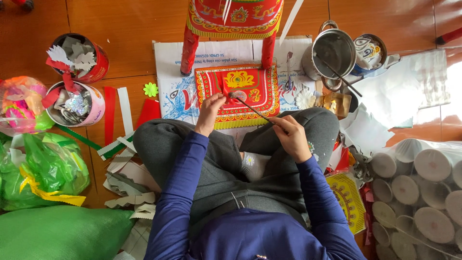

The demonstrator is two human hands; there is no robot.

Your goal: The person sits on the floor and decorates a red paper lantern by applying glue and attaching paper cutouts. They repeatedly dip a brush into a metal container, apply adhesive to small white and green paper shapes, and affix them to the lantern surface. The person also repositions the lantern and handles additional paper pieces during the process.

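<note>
right hand (291,137) holds a thin brush (251,107), its tip touching the red and yellow paper panel (238,94) just ahead of both hands. left hand (210,111) presses its fingers down on that panel's near edge. a metal pot (332,50) sits farther off past the right hand.

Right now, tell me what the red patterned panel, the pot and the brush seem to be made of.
Red patterned panel: looks like printed paper or card, matte, flat with sharp printed gold ornament. Pot: metal, likely steel or aluminium, dull grey sheen inside. Brush in the right hand: thin dark stick, perhaps wood or bamboo; too slim to tell. Left hand presses the panel.
</note>
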